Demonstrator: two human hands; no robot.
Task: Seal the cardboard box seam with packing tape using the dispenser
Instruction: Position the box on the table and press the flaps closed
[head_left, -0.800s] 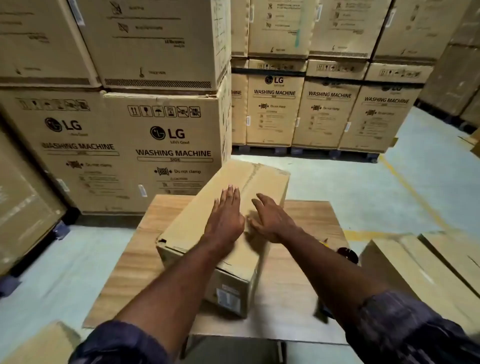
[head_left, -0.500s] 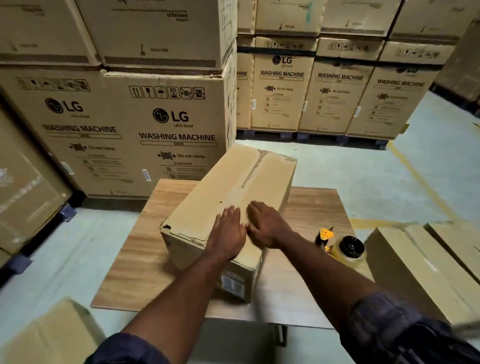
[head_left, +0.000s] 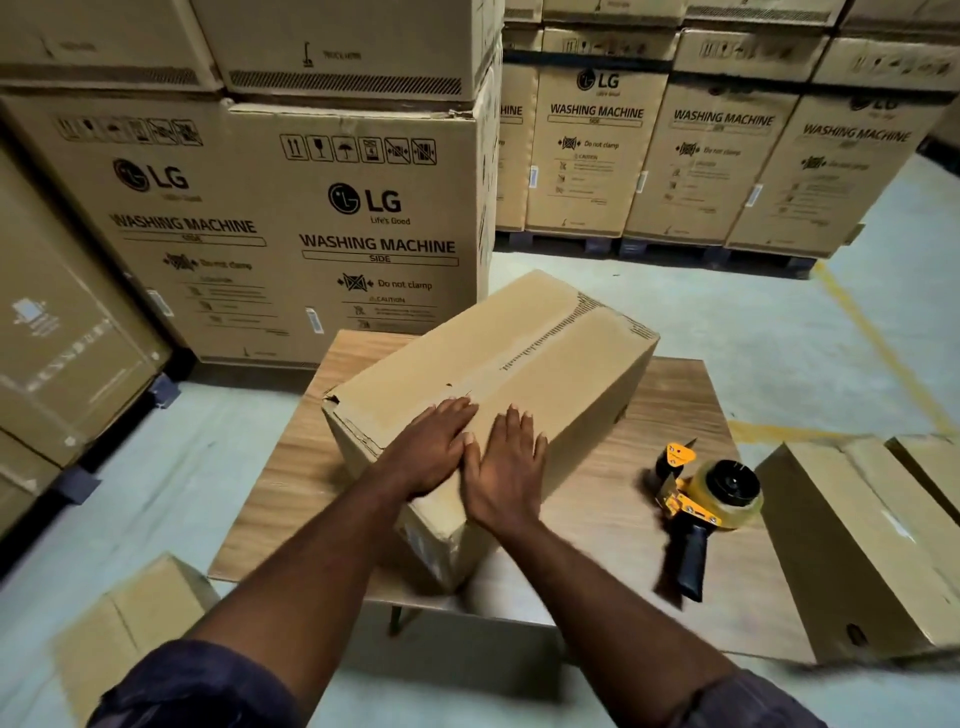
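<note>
Your left hand (head_left: 434, 449): fingers straight and together, palm down, flat on the top of the cardboard box (head_left: 488, 384) near its close end; holding nothing. Your right hand (head_left: 506, 470): fingers likewise straight, palm flat on the same top, just beside the left, thumbs touching or nearly so; holding nothing. Seam (head_left: 540, 340): runs lengthwise along the box top, away from your fingertips toward the far end, with a pale strip along it. Box: lies at an angle on a wooden table (head_left: 311, 467), its near corner under your wrists. Tape dispenser (head_left: 698, 501): yellow frame, black handle, clear roll; lies on the table to the right of the box, apart from it and from both hands. Surroundings: stacked washing machine cartons (head_left: 322, 223) behind the table, smaller cartons (head_left: 857, 540) on the floor at the right.
</note>
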